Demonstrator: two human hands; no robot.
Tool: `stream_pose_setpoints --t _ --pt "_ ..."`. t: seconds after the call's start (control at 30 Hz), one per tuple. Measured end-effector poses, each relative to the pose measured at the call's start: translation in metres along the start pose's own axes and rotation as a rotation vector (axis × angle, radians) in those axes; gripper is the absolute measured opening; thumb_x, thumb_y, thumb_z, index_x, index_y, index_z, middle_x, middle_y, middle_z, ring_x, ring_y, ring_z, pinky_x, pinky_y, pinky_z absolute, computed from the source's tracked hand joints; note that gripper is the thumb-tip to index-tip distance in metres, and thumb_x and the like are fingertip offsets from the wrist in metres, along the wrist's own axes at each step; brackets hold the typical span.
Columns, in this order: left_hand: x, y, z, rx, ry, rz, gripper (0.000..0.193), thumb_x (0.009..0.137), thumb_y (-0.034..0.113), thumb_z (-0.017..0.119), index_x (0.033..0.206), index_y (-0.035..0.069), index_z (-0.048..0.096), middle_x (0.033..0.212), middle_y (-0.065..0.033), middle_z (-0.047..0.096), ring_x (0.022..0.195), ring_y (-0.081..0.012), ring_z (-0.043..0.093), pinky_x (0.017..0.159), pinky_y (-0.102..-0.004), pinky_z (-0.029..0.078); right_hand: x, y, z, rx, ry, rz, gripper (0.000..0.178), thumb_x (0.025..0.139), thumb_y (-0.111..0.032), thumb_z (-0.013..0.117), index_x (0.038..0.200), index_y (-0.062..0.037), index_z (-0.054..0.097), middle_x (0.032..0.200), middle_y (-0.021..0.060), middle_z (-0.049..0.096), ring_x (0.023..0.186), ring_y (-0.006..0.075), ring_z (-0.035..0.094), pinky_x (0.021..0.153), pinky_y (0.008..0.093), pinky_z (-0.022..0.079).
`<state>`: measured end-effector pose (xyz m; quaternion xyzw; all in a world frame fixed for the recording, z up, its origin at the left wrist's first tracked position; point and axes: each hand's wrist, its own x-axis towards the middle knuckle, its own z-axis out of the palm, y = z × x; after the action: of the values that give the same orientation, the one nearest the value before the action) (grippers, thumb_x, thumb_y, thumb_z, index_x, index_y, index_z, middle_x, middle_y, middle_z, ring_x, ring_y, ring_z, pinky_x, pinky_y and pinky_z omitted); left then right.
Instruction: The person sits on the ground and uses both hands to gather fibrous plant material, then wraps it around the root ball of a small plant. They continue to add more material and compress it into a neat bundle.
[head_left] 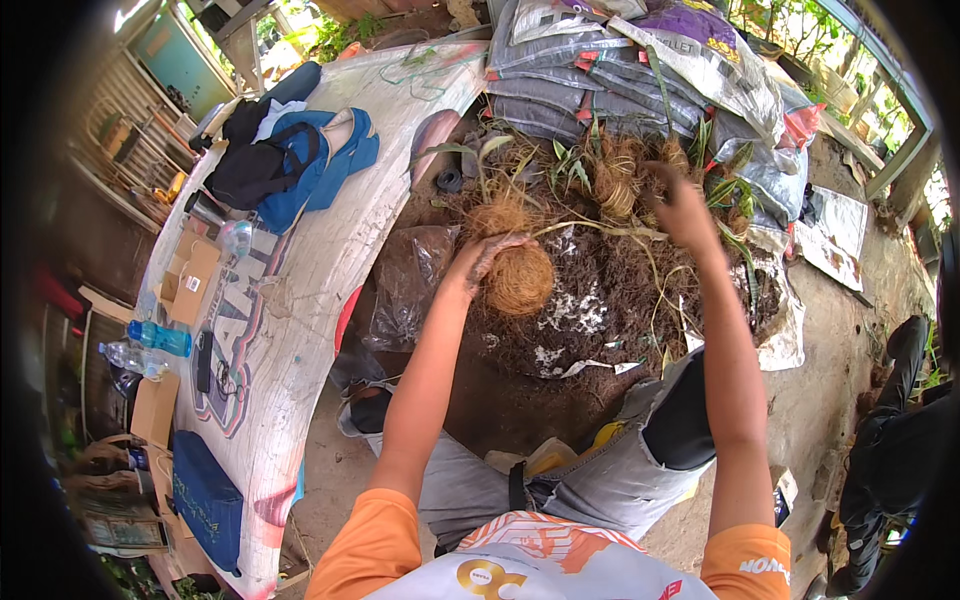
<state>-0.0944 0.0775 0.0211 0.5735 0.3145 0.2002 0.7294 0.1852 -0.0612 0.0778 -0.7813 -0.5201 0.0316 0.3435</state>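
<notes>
My left hand (484,262) is closed round a ball of brown coir fibre (520,281), held above the soil heap. More loose coir (498,217) sits just beyond it, and a few green plant leaves (490,150) rise from there. My right hand (685,212) is raised over the right part of the heap, near other fibre-wrapped plants (617,190). Motion smears its fingers, so whether it holds anything is unclear. A pale yellowish strand (600,228) stretches from beside the ball toward the right.
Dark soil (560,355) lies on a white sheet between my legs. Stacked grey sacks (560,80) stand behind it. A clear plastic bag (408,270) lies left of the soil. The long white table (310,290) holds blue cloth items, bottles and cardboard. A dark-clothed person (885,480) is at far right.
</notes>
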Motion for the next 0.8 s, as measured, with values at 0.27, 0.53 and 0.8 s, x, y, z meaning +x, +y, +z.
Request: stream_pose_setpoints --t 0.27,0.53,0.8 --pt "0.000 0.011 0.027 -0.121 -0.019 -0.045 0.030 0.080 0.025 0.064 0.098 0.002 0.065 0.101 -0.0063 0.065 0.096 -0.0169 0.060 0.088 -0.0308 0.045 -0.015 -0.059 0.038 0.379 -0.662 0.051 0.049 0.083 -0.022 0.063 0.125 -0.0036 0.048 0.117 0.0113 0.058 0.092 0.0187 0.062 0.085 0.0307 0.049" --pt "0.005 -0.003 -0.010 -0.067 -0.052 0.038 0.030 0.079 0.023 0.062 0.099 0.001 0.064 0.102 -0.0081 0.065 0.097 -0.0177 0.061 0.089 -0.0304 0.045 -0.004 -0.026 -0.028 0.462 -0.117 0.161 0.021 0.087 -0.024 0.058 0.099 -0.0098 0.068 0.095 0.0063 0.067 0.079 0.0147 0.060 0.065 0.0262 0.043" --pt "0.014 -0.007 -0.066 -0.051 -0.089 0.064 0.037 0.077 0.030 0.064 0.101 0.002 0.065 0.102 -0.0047 0.065 0.104 -0.0167 0.055 0.096 -0.0321 0.037 0.000 0.143 -0.109 0.289 0.712 0.454 0.030 0.085 -0.028 0.058 0.101 -0.0047 0.068 0.096 0.0107 0.068 0.086 0.0181 0.062 0.077 0.0306 0.046"
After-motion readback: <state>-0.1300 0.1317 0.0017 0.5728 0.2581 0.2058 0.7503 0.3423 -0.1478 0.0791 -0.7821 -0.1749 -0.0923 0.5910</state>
